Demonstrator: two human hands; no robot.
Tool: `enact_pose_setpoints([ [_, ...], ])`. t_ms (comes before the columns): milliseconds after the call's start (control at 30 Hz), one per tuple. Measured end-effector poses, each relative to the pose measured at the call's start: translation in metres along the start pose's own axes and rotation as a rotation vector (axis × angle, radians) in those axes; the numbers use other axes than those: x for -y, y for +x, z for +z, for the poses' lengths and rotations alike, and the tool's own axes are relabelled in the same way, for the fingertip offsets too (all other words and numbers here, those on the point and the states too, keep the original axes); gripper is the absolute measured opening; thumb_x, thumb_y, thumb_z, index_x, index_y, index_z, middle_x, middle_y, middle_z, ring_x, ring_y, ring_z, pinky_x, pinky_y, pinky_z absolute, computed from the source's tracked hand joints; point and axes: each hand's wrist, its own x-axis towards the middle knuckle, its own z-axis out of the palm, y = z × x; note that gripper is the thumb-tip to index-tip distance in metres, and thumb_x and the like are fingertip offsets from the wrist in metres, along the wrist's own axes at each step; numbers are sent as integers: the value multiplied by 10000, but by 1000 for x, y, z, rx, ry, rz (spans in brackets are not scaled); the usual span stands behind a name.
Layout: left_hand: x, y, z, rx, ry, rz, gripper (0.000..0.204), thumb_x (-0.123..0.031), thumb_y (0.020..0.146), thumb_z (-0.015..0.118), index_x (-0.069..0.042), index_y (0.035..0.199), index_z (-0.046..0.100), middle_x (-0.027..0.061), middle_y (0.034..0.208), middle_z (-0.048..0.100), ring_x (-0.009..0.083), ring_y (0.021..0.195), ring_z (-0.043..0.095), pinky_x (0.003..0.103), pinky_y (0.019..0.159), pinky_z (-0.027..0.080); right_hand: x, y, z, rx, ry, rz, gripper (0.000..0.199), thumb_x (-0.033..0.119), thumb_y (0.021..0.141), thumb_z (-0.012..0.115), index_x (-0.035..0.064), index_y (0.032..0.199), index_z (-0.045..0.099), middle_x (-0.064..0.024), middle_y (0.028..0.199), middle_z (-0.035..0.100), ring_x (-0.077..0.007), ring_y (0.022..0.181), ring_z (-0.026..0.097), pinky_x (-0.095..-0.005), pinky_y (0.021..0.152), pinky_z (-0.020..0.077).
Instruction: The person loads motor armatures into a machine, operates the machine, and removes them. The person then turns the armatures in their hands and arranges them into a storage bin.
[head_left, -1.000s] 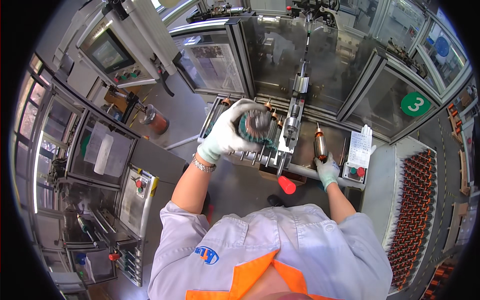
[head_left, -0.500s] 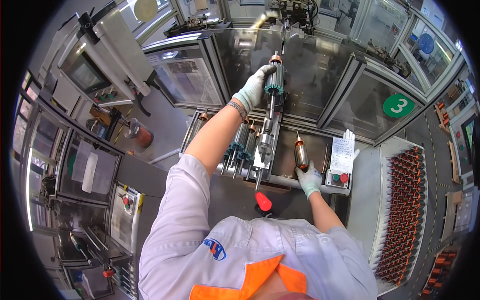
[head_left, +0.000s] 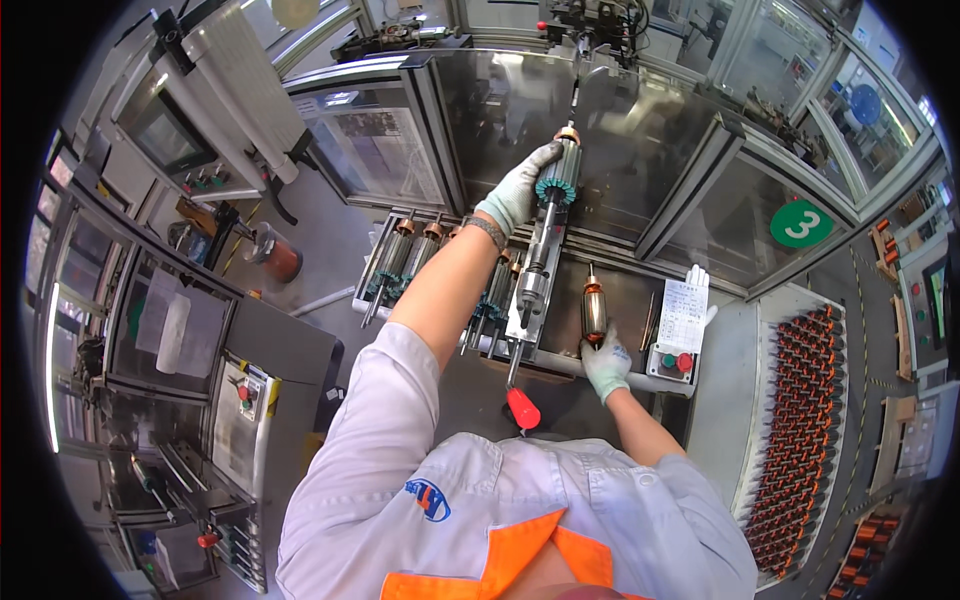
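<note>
Outstretched left hand (head_left: pixel 517 193) grips an armature (head_left: pixel 564 165), farther forward than right hand (head_left: pixel 606 363).

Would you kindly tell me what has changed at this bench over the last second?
The left hand has carried a teal-ended armature forward, away from over the row of armatures, to the far end of the metal fixture, without letting go. The right hand stays at the near end of the copper-wound armature.
</note>
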Motion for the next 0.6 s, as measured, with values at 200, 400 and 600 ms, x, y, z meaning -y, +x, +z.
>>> enact_pose_setpoints([
  [200,10,-87,-3,-499,510,238,698,-569,882,654,-63,1350,549,136,1321,575,266,1190,552,408,1033,433,40,-23,40,-23,-20,-306,809,316,783,679,-18,1449,366,-248,1107,670,-403,1027,648,-484,936,486],
  [400,-16,-303,34,-410,1010,354,652,-451,895,615,10,1347,524,216,1248,629,310,1148,615,405,993,459,-92,21,130,-42,-251,-515,630,398,786,695,-47,1216,573,-278,1155,634,-450,1091,590,-544,960,444],
  [600,-44,-558,144,-817,2327,920,60,-165,750,594,-127,797,599,73,824,572,257,832,609,427,711,519,20,-121,77,-172,-101,-1125,504,230,858,658,25,1309,570,-231,1304,584,-435,1159,565,-519,911,486],
])
